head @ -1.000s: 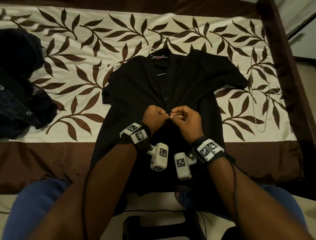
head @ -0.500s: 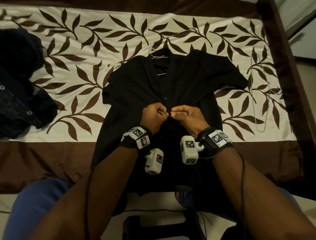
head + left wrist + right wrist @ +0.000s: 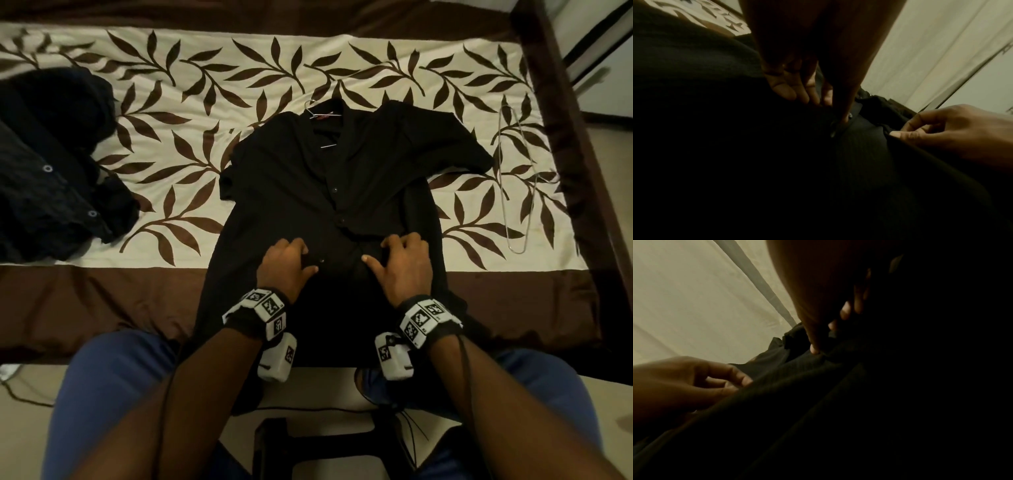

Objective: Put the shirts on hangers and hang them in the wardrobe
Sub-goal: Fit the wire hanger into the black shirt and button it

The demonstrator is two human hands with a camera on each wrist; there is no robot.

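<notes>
A black button shirt (image 3: 291, 178) lies face up on the bed, with a wire hanger (image 3: 320, 114) showing at its collar. My left hand (image 3: 305, 260) sits on the left side of the placket, fingers curled on the fabric next to a button (image 3: 322, 262). The right hand (image 3: 380, 251) holds the other front edge, thumb stretched toward the middle. In the left wrist view my left hand (image 3: 818, 104) presses into the dark cloth and the right hand (image 3: 900, 131) pinches a fabric edge. The right wrist view shows my right hand (image 3: 826, 335) on the cloth.
A spare wire hanger (image 3: 513, 192) lies on the leaf-patterned bedspread (image 3: 191, 113) to the right. A heap of dark clothes (image 3: 51, 171) sits at the left. The dark bed frame (image 3: 565, 137) runs along the right side. A black stool (image 3: 325, 445) stands between my knees.
Both hands were pinched together at one button higher on the placket. They have slid down toward me and parted, one onto each front edge.
</notes>
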